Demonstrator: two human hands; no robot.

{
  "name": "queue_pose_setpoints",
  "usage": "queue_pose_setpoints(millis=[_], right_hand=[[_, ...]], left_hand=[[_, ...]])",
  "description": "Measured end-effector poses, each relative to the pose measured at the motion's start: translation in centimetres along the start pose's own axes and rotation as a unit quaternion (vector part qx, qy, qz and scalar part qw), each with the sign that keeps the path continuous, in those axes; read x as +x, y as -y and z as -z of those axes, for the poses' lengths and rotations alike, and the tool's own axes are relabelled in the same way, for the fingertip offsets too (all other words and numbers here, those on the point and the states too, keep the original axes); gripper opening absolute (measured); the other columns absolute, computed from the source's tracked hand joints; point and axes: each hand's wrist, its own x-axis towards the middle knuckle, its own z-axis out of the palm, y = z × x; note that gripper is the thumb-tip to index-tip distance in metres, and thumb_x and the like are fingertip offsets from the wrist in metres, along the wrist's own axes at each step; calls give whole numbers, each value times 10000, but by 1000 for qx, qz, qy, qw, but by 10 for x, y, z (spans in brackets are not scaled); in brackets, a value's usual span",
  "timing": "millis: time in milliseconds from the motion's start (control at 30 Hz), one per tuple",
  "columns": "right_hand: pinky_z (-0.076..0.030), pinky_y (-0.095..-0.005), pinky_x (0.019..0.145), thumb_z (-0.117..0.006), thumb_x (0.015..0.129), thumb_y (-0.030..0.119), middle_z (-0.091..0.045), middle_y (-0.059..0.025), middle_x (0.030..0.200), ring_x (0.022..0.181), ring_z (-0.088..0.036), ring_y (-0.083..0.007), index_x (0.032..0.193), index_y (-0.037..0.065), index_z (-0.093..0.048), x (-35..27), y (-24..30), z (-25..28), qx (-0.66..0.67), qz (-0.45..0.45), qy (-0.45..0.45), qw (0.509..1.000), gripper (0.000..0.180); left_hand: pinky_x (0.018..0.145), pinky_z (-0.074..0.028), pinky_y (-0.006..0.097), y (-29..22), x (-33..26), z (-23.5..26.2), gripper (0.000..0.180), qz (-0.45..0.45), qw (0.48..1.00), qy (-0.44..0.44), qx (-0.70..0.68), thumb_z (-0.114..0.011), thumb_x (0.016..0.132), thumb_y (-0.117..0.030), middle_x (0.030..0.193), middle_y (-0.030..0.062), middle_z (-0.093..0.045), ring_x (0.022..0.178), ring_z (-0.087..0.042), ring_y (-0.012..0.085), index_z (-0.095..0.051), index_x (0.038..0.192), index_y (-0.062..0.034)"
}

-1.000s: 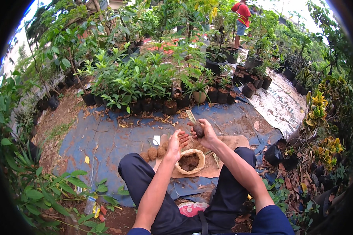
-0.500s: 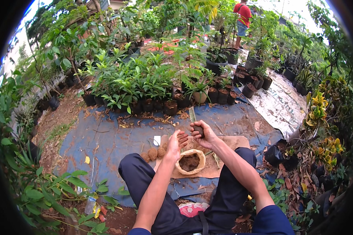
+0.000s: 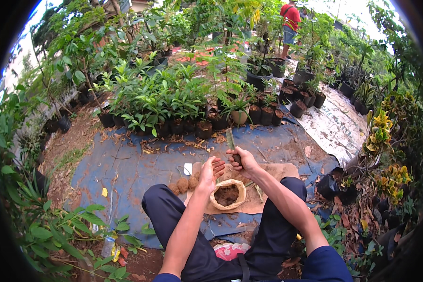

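Right hand (image 3: 246,161): grip closed around a dark lump (image 3: 237,159) and a tilted greenish strip (image 3: 230,139), above the far edge of the brown sheet (image 3: 281,173). Left hand (image 3: 212,171): grip uncurled, just beside. A soil-filled bag (image 3: 231,206) stands near the sheet's near edge.

1 left hand (image 3: 210,172), 1 right hand (image 3: 244,160), 1 open bag (image 3: 240,203).
1 dark lump (image 3: 237,159), 1 flat strip (image 3: 230,138), 3+ brown balls (image 3: 183,184) (overlapping, exact count unclear), 1 white card (image 3: 188,168), 1 brown sheet (image 3: 284,170), 1 blue tarp (image 3: 122,174), 1 plastic bottle (image 3: 108,246), 1 bystander (image 3: 291,18); potted plants (image 3: 204,129) dozens, too crowded to count.
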Motion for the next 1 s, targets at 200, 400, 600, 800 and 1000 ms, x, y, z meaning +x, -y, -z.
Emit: queue_pose_setpoints(millis=[200, 400, 600, 800, 1000], right_hand=[[-280, -202, 414, -443, 931, 288, -503, -12, 703, 497, -396, -75, 1051, 27, -551, -6, 5, -5, 6, -2, -4, 1000, 307], [-278, -205, 393, -362, 968, 382, -525, -24, 691, 474, -400, -93, 1044, 44, -524, 0, 2, -1, -5, -24, -33, 999, 383], [-283, -208, 385, -371, 968, 378, -541, -24, 690, 460, -415, -101, 1064, 56, -515, 5, -2, 13, -11, 2, -64, 998, 365], [-284, -225, 367, -410, 958, 349, -575, -36, 725, 474, -456, -112, 1052, 79, -550, 13, -3, 13, 76, 25, -107, 991, 318], [-315, -223, 382, -456, 955, 318, -590, -46, 776, 491, -486, -123, 1076, 117, -543, 9, -5, 11, 30, 69, -143, 987, 251]], left_hand=[[796, -489, 336, 1, 1, 1, 379, 2, 1000, -2, -4, -516, 923, -396, 1028, 105, -643, 916, -609, 201, -540, 1075, -50], [794, -484, 336, 2, 2, 1, 381, -6, 1000, 6, -2, -519, 918, -399, 1041, 108, -640, 932, -606, 204, -540, 1074, -51], [796, -477, 336, 2, 3, 2, 388, 0, 1000, 5, -1, -522, 914, -402, 1059, 108, -639, 944, -606, 206, -534, 1083, -54], [792, -477, 333, 3, 1, 1, 382, -1, 1000, 5, -2, -523, 915, -395, 1060, 112, -641, 948, -610, 209, -530, 1085, -52], [794, -478, 328, 1, -2, 1, 415, 6, 1000, 8, 18, -532, 913, -414, 1059, 124, -643, 950, -610, 206, -528, 1110, -49]])
